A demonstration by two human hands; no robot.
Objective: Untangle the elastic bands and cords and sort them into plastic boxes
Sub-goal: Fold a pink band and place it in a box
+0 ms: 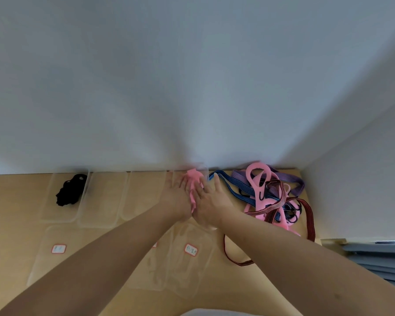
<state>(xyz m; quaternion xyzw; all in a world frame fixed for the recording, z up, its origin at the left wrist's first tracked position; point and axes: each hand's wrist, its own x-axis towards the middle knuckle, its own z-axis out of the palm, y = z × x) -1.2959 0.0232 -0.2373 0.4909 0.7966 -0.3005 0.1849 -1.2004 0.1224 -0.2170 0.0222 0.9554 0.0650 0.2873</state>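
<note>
On the far side of the table (14,201), seen from the head camera, four clear plastic boxes stand in a row against the white wall. The leftmost box (55,215) holds a bundle of black cords (69,191). The next two boxes (103,201) (144,195) show nothing inside. Over the rightmost box (205,171) both hands meet. The left hand (177,193) and the right hand (211,201) lie side by side with straight fingers, each grip open and flat, pressing on a bunch of pink bands (193,177) in that box. Right of the hands lies the tangle (271,195) of pink, blue-striped, purple and red-striped bands, with one red-striped band (237,262) trailing toward the near edge. Nearer, clear lids lie flat, two with red-bordered labels (58,249) (191,249) whose writing is too small to read.
</note>
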